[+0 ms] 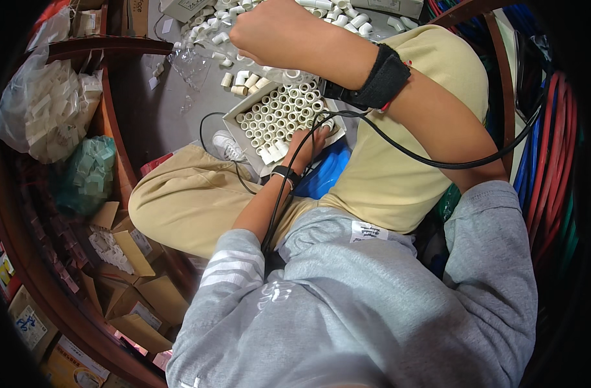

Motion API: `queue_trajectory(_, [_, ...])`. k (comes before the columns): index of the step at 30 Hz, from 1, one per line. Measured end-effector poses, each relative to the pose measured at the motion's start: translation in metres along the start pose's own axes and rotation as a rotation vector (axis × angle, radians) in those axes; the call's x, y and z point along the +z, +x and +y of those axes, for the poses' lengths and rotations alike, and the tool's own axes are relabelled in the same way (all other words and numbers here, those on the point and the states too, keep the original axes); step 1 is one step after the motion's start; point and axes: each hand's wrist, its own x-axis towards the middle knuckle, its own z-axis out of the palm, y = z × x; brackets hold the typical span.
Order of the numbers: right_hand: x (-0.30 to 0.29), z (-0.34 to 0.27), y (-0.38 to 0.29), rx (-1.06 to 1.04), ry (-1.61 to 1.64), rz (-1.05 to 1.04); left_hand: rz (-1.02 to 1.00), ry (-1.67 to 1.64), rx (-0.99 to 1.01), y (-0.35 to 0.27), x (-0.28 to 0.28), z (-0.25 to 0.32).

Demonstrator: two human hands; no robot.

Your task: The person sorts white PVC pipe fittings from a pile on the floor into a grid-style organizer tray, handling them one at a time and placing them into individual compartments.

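Observation:
My left hand [309, 146] reaches into an open white cardboard box [235, 107], its fingers at the fittings by the box's near right corner. Whether they grip one is hidden. Short white plastic pipe fittings [276, 116] stand in tight rows in the box, most with their round openings up. Several white fittings [272, 153] lie on their sides at the near edge. My right hand [266, 34] is curled above a loose heap of white elbow fittings [341, 20]; its fingers and anything in them are out of sight. Clear plastic film [191, 68] lies beside the heap.
A black cable [402, 159] loops across both forearms. Wooden shelving [116, 121] at left holds bagged fittings [57, 111] and opened cartons [145, 296]. Red and blue coiled hoses or cables [547, 160] hang at right. Blue plastic [327, 169] lies between my legs.

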Motion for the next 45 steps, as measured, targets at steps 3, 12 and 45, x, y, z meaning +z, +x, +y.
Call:
queue_trajectory(3, [0.000,0.000,0.000,0.001,0.004,-0.008,-0.053,0.077,-0.024,-0.001,-0.002,0.005])
queue_trajectory(12, [0.002,0.001,0.001,-0.011,0.023,0.008,-0.203,-0.147,-0.167,-0.009,0.015,-0.007])
queue_trajectory(45, [-0.001,-0.002,0.001,-0.023,-0.005,-0.067,-0.246,-0.058,-0.170,-0.004,0.003,0.003])
